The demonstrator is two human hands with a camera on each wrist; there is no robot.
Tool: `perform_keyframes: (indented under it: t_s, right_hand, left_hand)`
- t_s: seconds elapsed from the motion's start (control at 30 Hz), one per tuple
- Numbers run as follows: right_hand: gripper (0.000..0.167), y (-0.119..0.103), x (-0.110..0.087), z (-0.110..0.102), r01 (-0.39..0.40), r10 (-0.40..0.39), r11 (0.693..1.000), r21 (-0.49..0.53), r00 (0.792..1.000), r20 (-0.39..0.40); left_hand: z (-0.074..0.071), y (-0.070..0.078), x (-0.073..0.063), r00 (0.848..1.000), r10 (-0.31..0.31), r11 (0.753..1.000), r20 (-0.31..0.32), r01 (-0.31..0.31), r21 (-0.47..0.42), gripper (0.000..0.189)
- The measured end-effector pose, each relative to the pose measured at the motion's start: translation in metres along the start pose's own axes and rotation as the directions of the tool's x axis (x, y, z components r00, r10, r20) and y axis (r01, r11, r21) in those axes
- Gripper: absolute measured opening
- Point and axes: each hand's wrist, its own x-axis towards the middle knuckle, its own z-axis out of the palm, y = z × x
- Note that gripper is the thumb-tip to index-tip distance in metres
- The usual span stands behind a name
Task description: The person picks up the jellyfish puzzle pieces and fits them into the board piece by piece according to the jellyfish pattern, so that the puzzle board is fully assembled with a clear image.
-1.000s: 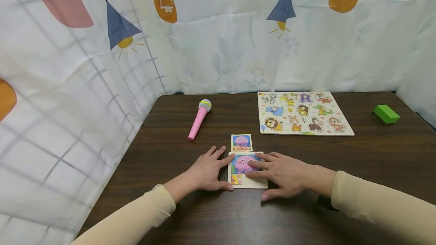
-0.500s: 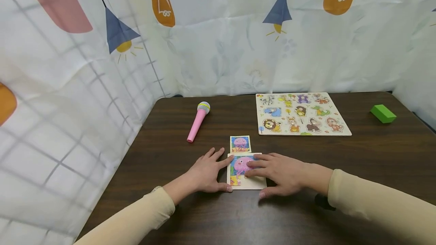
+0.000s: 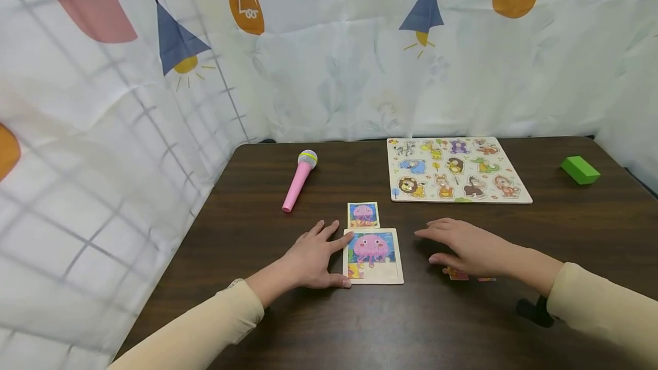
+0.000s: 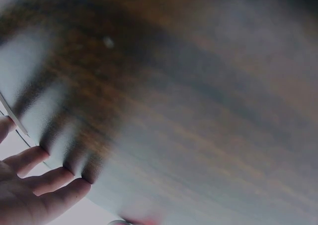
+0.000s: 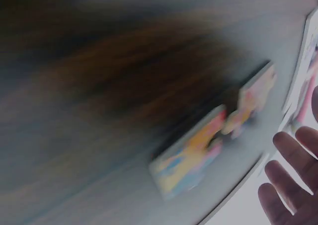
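A jigsaw puzzle board [image 3: 382, 273] with a pink jellyfish picture lies on the table, its lower right part bare wood. My left hand [image 3: 316, 258] rests at its left edge, fingers spread, thumb and index finger touching the frame. To the right of the board my right hand [image 3: 470, 247] hovers with fingers extended and nothing held. Beneath it lie two loose puzzle pieces; one piece [image 5: 189, 153] and another piece [image 5: 256, 93] show blurred in the right wrist view, partly hidden by the hand in the head view. A small jellyfish picture card [image 3: 363, 215] touches the board's top edge.
A pink toy microphone [image 3: 300, 181] lies at the back left. An animal peg puzzle [image 3: 457, 170] is at the back right, with a green block [image 3: 580, 170] farther right. Patterned curtains [image 3: 329, 73] hang behind the table.
My right hand has lifted off the puzzle board and moved right, over the loose pieces. That uncovers the jellyfish picture and the bare corner. My left hand stays in place.
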Motion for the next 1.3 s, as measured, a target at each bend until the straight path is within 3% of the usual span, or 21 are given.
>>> perform_keyframes:
  t_s: [0.13,0.33,0.6,0.93,1.3]
  right_hand:
    - [0.038,0.011,-0.014,0.0,0.006,-0.007,1.0,-0.027,0.999,-0.048]
    - [0.03,0.025,-0.031,0.004,-0.023,0.022,1.0,-0.015,0.998,-0.051]
    - [0.037,0.031,-0.048,0.013,-0.072,0.077,0.996,0.05,0.992,-0.097]
    - [0.032,0.029,-0.048,0.022,-0.101,0.108,0.994,0.052,0.981,-0.159]
    - [0.026,0.024,-0.042,0.019,-0.04,0.055,0.995,0.087,0.982,-0.179]
  left_hand:
    - [-0.002,0.001,0.0,1.0,-0.004,1.0,0.005,0.004,0.002,0.093]
    - [-0.002,0.002,-0.001,1.0,0.003,1.0,-0.003,-0.003,0.005,0.092]
    - [-0.003,0.002,-0.002,1.0,0.003,1.0,-0.005,-0.003,0.009,0.092]
    - [-0.002,0.002,-0.001,1.0,-0.001,1.0,0.004,0.001,0.007,0.092]
    - [-0.001,0.001,0.0,1.0,0.0,1.0,0.003,0.0,0.007,0.093]
